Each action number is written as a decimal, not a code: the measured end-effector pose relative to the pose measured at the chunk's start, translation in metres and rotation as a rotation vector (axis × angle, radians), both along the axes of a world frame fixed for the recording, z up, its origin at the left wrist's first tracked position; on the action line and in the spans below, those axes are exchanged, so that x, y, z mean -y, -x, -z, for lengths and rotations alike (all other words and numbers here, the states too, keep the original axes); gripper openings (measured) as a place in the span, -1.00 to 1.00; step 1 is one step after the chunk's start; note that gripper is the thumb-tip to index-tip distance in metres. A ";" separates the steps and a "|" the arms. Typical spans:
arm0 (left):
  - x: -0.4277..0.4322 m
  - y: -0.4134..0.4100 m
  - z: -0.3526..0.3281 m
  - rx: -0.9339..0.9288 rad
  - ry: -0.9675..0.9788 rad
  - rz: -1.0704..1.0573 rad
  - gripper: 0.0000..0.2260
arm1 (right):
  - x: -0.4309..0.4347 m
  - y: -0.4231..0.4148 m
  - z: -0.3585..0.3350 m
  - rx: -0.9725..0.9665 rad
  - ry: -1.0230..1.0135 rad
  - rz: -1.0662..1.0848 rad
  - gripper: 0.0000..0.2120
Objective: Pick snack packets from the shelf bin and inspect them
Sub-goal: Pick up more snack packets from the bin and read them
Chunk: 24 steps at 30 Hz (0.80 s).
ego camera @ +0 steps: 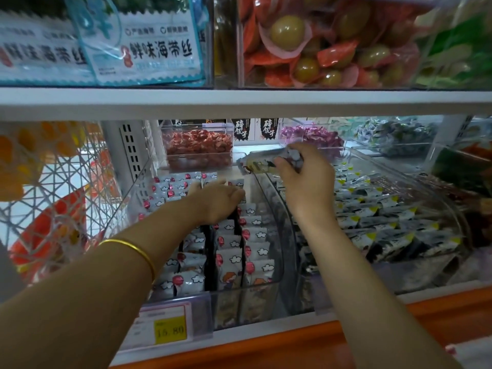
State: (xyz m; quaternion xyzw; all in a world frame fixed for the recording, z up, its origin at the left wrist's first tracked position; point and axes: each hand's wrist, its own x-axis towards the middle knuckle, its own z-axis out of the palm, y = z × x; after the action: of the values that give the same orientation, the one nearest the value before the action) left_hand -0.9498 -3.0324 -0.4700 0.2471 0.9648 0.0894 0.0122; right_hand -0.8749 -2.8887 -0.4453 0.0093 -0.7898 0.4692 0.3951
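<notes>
right hand (306, 182) up with one packet (257, 162); left hand (218, 201) down in the left bin (279, 262).
packet pinched between thumb and curled fingers, level above the wall between two bins (print too blurred to read). left palm down on white packets (255, 251), fingertips bent in among them; grip or mere touch cannot be told. gold bangle (133, 247) on left forearm.

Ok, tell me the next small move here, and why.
Probably draw the right hand back and turn its packet face up: it pinches the packet by one end, far back over the clear bins, nearly edge-on, so its print cannot be read.
</notes>
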 end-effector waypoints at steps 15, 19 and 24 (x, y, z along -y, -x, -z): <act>0.008 -0.011 -0.004 -0.132 -0.023 0.032 -0.62 | 0.026 0.104 -0.016 0.406 -1.084 -0.002 -0.76; 0.011 -0.017 0.006 -0.078 0.066 0.031 -0.53 | 0.028 0.110 -0.012 0.484 -1.074 -0.042 -0.76; 0.011 -0.014 0.011 -0.016 0.068 0.022 -0.50 | 0.026 0.112 -0.009 0.575 -1.096 -0.039 -0.74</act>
State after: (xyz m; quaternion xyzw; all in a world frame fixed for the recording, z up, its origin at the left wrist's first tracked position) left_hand -0.9359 -3.0438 -0.4811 0.2578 0.9646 0.0543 0.0141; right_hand -0.9872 -2.9151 -0.4362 0.0985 -0.9904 -0.0140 0.0957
